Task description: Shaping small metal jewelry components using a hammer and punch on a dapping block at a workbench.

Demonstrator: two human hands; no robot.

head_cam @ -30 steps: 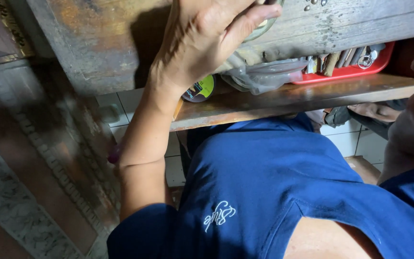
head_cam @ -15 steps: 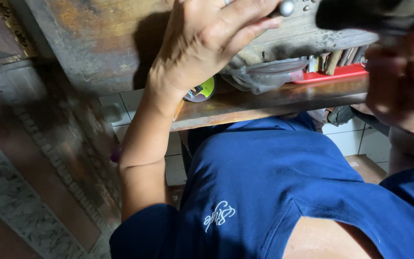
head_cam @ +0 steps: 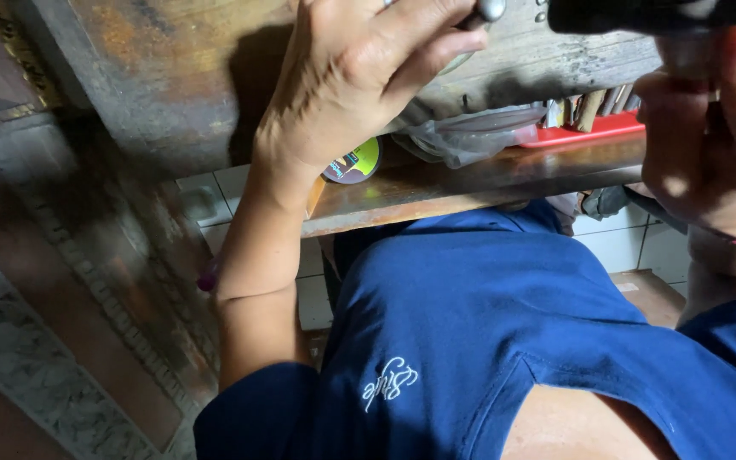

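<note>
The left hand's fingers curl closed around a small rounded metal knob at the worn wooden desk's edge. The right hand grips a black tool (mostly out of frame). Below, a wooden shelf carries a red tray.

Dim scene, hard light from front; left hand casts dark shadow; right hand blurred.
</note>
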